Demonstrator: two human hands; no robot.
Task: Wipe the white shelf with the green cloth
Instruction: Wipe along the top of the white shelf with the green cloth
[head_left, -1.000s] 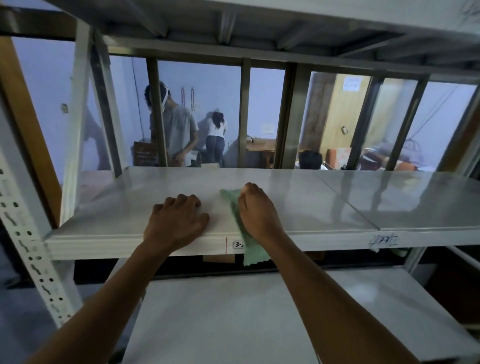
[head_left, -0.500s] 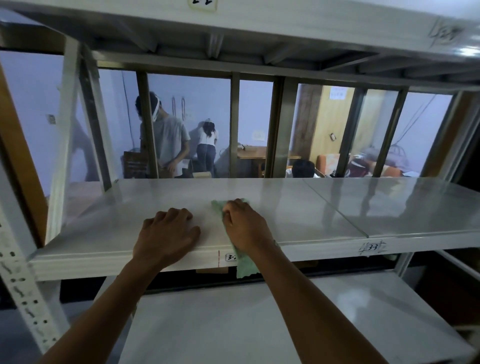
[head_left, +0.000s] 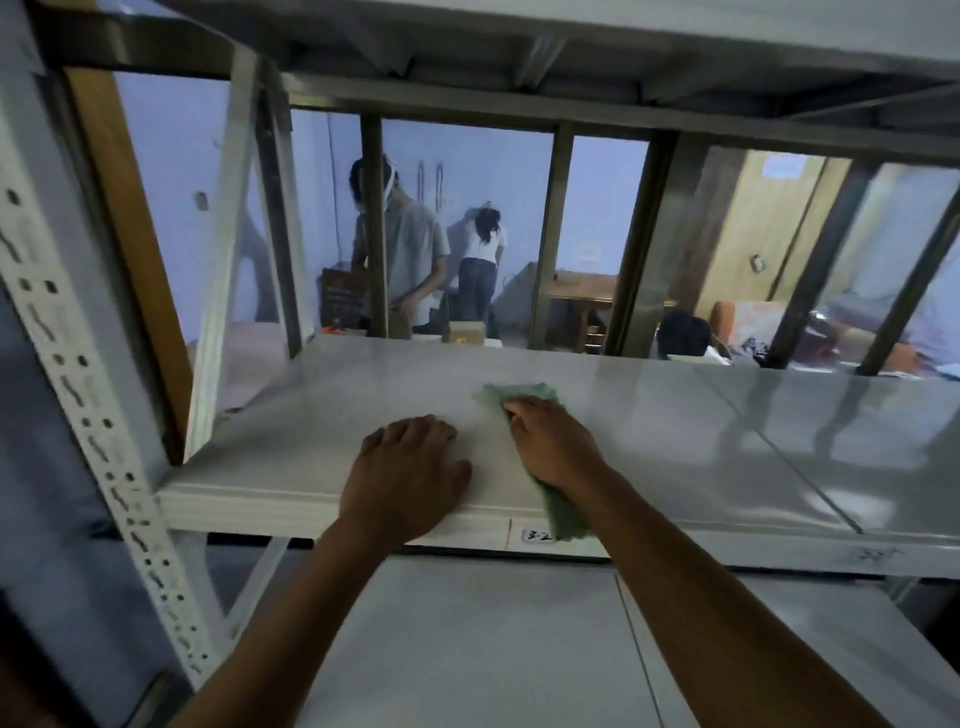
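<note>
Pressing green cloth (head_left: 524, 395) flat under right hand (head_left: 553, 447), white shelf (head_left: 311, 441); left hand (head_left: 405, 478) flat beside

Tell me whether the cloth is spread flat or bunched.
Mostly flat: the cloth lies under the right hand on the shelf, one end hanging over the front edge.

Shelving unit, counted contents

One green cloth (head_left: 522, 393); two hands, left hand (head_left: 408, 470) and right hand (head_left: 553, 441); three white shelf levels visible; two people standing behind, a third partly seen.
</note>
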